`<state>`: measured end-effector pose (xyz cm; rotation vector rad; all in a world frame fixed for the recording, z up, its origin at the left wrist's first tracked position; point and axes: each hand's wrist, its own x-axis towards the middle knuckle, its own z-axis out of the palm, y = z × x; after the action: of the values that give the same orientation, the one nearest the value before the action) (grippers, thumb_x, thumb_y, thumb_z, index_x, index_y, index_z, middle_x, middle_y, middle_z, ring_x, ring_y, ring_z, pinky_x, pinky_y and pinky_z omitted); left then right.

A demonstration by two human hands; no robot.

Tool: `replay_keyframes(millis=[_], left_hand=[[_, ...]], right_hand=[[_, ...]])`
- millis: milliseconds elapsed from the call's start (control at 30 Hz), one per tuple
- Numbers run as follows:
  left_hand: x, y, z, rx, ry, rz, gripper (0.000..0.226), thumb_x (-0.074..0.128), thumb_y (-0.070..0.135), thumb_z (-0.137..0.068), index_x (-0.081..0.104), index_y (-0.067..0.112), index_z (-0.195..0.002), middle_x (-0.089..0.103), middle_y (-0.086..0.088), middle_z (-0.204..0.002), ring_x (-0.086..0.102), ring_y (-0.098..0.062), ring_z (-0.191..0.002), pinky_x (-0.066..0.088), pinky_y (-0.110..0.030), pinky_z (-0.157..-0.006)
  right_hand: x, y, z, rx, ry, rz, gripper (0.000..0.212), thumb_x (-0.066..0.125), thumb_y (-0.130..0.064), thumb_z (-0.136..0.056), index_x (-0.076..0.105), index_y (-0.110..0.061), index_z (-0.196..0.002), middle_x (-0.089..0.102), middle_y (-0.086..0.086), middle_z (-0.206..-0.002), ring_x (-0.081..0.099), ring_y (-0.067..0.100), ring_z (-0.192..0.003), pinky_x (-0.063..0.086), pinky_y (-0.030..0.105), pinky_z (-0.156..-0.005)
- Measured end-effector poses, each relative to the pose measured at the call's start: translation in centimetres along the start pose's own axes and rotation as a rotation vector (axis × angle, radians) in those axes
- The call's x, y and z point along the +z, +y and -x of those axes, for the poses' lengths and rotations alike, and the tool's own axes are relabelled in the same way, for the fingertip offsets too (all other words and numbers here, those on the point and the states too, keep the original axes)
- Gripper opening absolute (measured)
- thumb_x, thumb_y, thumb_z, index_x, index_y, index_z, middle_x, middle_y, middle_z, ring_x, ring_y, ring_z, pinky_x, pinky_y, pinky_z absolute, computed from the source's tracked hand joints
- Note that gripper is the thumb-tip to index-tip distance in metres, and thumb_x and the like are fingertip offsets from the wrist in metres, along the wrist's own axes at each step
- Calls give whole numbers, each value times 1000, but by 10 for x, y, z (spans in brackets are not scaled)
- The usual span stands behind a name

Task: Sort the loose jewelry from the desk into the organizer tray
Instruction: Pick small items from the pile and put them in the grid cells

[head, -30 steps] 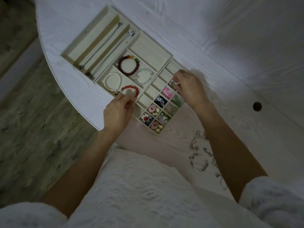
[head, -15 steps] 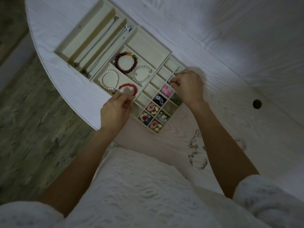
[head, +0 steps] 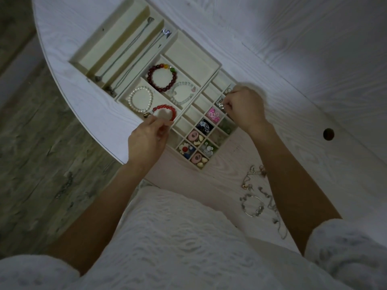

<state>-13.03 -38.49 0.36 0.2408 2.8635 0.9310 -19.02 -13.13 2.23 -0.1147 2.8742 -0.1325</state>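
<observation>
A cream organizer tray (head: 216, 65) is set at an angle on the white desk (head: 293, 59); necklaces, bead bracelets and small coloured pieces are held in its compartments. Loose jewelry (head: 253, 204), silvery chains and a charm bracelet, is left lying well apart to its right.

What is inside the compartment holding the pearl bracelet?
The pearl bracelet and a red bead bracelet; the left hand covers the compartment's near corner.
</observation>
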Motion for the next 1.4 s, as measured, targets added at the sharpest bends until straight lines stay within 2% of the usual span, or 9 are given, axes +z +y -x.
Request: replay_keyframes(millis=[100,233,433,567,767,900,1100,1267,1400], left_hand=[[1,1,0,1,6,4,15,64,18,-87,68,19,-101,64,-2,-94,61,-23,-72,50,-35,-54],[1,0,1,-11,12,20,16,65,16,-86,68,20,-101,64,-2,-95,62,-23,-72,50,-34,-55],[1,-1,1,-7,15,38,17,65,15,-85,69,20,-101,65,-1,-96,62,-23,-74,51,-35,-56],[0,0,1,2,13,31,17,66,14,-84,69,18,-100,65,-3,-95,62,-24,-72,51,-34,-55],[0,-1,0,2,6,21,17,66,16,-84,69,19,-101,65,-2,-95,62,-24,-72,51,-35,-55],[-1,0,0,-4,-1,4,17,66,17,-84,69,18,-100,65,-3,-93,61,-24,-71,50,-36,-55],[-2,1,-3,-17,-13,-18,16,67,15,-83,68,16,-98,64,-4,-89,61,-24,-72,42,-28,-58],[-1,2,-2,3,-24,-29,16,66,17,-84,67,15,-100,64,-8,-90,62,-31,-76,49,-38,-62],[-4,3,-3,-25,-45,-39,20,65,18,-84,66,17,-104,64,-11,-95,61,-34,-84,49,-43,-67]], right_hand=[[-7,-14,-4,-7,-34,194,18,54,3,-83,69,-5,-89,62,11,-94,57,24,-86,45,32,-76],[-12,-26,-3,31,-76,192,19,51,11,-81,64,0,-90,60,16,-98,59,27,-85,45,33,-71],[-10,-8,27,237,218,-163,12,59,-10,-88,70,-8,-90,64,8,-97,58,18,-75,37,22,-59],[9,-13,37,314,220,-239,14,58,-14,-88,72,-13,-88,65,4,-95,51,10,-66,35,19,-54],[4,-21,22,331,334,-190,15,59,-18,-89,72,-11,-85,66,4,-91,59,17,-64,45,25,-55],[4,-17,35,281,502,-338,10,63,-17,-85,69,-11,-81,63,2,-78,50,10,-59,32,16,-50],[39,18,139,376,336,-358,14,61,-13,-88,67,-13,-101,64,6,-92,57,23,-83,40,32,-77],[67,44,208,740,254,-371,28,64,-17,-87,63,-7,-113,59,18,-108,54,34,-96,43,39,-82],[73,48,204,831,259,-452,33,63,-20,-87,57,-7,-117,58,17,-109,55,32,-96,43,38,-81]])
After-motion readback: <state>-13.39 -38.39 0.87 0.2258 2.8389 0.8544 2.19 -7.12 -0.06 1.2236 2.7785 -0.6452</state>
